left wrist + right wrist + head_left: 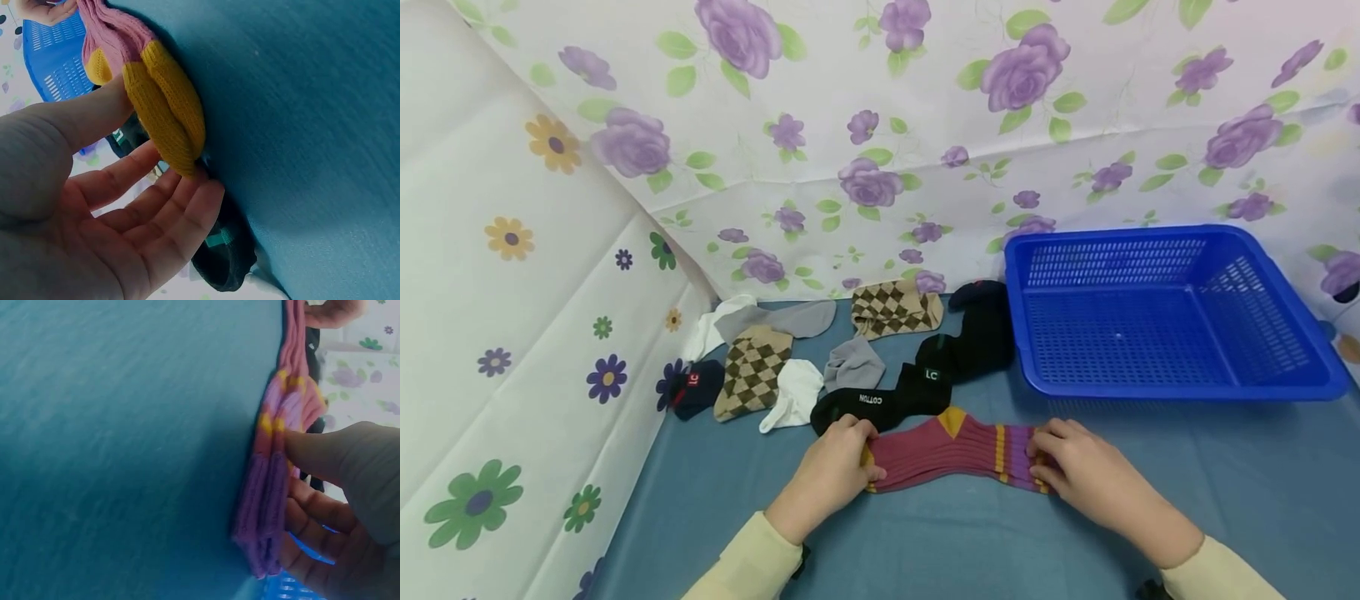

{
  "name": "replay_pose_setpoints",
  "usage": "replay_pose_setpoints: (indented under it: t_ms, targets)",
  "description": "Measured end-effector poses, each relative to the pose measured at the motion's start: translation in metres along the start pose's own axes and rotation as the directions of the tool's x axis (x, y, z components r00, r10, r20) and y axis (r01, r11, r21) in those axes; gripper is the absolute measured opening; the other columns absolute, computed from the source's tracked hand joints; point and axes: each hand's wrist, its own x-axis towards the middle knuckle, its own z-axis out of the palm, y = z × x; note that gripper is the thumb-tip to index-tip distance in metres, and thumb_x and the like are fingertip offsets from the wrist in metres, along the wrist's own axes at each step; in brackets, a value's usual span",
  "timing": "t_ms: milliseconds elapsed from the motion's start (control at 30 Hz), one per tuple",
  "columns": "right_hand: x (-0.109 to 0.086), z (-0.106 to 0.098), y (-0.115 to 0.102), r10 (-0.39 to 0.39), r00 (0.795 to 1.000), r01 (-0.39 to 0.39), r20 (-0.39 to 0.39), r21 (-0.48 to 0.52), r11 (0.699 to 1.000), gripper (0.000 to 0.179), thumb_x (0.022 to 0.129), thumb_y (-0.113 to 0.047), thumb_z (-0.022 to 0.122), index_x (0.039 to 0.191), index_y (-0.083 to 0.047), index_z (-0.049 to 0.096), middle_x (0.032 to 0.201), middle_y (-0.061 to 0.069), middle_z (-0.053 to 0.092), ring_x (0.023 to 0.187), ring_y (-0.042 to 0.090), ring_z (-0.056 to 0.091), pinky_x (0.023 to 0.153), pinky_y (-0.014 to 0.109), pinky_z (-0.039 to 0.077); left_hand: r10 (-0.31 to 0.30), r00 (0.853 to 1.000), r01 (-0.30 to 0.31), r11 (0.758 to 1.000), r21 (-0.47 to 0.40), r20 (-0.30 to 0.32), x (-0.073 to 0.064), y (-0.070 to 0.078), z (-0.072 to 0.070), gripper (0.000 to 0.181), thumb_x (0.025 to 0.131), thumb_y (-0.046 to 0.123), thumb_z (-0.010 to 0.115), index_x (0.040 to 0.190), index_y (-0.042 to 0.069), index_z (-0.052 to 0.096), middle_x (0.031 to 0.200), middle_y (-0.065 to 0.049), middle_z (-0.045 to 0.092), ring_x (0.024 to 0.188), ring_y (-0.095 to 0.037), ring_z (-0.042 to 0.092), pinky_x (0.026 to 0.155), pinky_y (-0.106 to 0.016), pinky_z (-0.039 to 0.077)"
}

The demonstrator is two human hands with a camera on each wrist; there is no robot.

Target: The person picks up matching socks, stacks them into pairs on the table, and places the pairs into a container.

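A pair of maroon-pink ribbed socks (925,454), one laid on the other, lies lengthwise across the blue table. Its heel and toes are mustard yellow, and the cuffs carry purple and yellow stripes. My left hand (838,462) grips the toe end; in the left wrist view the two yellow toes (165,106) show between thumb and fingers. At the other end my right hand (1086,467) holds the cuffs, thumb on the near side. The right wrist view shows the purple cuff edges (259,512) stacked evenly, fingertips against them.
Behind the pair lie black socks (921,387), grey socks (853,364), white socks (797,392), brown checked socks (756,371) and a navy sock (698,390). A blue plastic basket (1180,392) stands at the back right. Flowered sheets (820,100) hang behind and at left.
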Motion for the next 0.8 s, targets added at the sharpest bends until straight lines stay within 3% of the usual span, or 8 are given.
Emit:
replay_pose_setpoints:
  t_ms: [200, 333, 433, 633, 800]
  targets:
    - [0.0, 0.003, 0.005, 0.029, 1.0, -0.029, -0.001, 0.026, 0.999, 0.022, 0.077, -0.035, 0.076, 0.093, -0.028, 0.064, 0.095, -0.01, 0.058, 0.086, 0.007, 0.052, 0.074, 0.033, 0.049, -0.012, 0.999, 0.013, 1.0, -0.014, 0.038, 0.001, 0.0, 0.001, 0.046, 0.074, 0.032, 0.08, 0.109, 0.008, 0.062, 0.096, -0.005, 0.058, 0.078, -0.013, 0.051, 0.068, -0.031, 0.049]
    - [0.001, -0.001, 0.005, 0.079, 0.997, -0.079, -0.012, 0.022, 0.997, 0.043, 0.072, -0.043, 0.079, 0.106, -0.022, 0.064, 0.109, 0.0, 0.06, 0.099, 0.019, 0.055, 0.081, 0.047, 0.048, -0.022, 0.998, 0.023, 1.0, -0.017, 0.054, 0.0, 0.002, 0.001, 0.05, 0.073, 0.032, 0.08, 0.111, 0.005, 0.062, 0.096, -0.008, 0.058, 0.078, -0.014, 0.051, 0.068, -0.031, 0.049]
    - [0.002, -0.001, 0.007, 0.128, 0.992, -0.128, 0.022, 0.019, 0.992, 0.057, 0.071, -0.048, 0.078, 0.117, -0.02, 0.06, 0.115, 0.005, 0.059, 0.104, 0.025, 0.056, 0.08, 0.052, 0.047, -0.024, 0.998, 0.025, 1.0, -0.016, 0.066, 0.0, 0.003, 0.001, 0.051, 0.072, 0.031, 0.081, 0.111, 0.004, 0.062, 0.095, -0.008, 0.058, 0.078, -0.015, 0.05, 0.066, -0.031, 0.048]
    - [0.006, -0.002, 0.011, 0.204, 0.972, -0.211, 0.114, 0.051, 0.976, 0.067, 0.069, -0.051, 0.077, 0.122, -0.014, 0.056, 0.111, 0.009, 0.06, 0.101, 0.026, 0.056, 0.079, 0.05, 0.048, -0.031, 0.996, 0.034, 0.999, -0.025, 0.087, 0.004, 0.003, 0.001, 0.052, 0.07, 0.03, 0.082, 0.109, 0.004, 0.061, 0.091, -0.006, 0.057, 0.075, -0.014, 0.049, 0.065, -0.029, 0.047]
    - [0.011, -0.004, 0.013, 0.253, 0.952, -0.269, 0.17, 0.079, 0.96, 0.068, 0.067, -0.053, 0.078, 0.114, -0.007, 0.06, 0.103, 0.01, 0.06, 0.093, 0.024, 0.055, 0.077, 0.046, 0.047, -0.031, 0.994, 0.036, 0.998, -0.048, 0.106, 0.007, 0.002, 0.0, 0.05, 0.069, 0.029, 0.083, 0.107, 0.003, 0.062, 0.089, -0.005, 0.057, 0.076, -0.014, 0.049, 0.065, -0.027, 0.046]
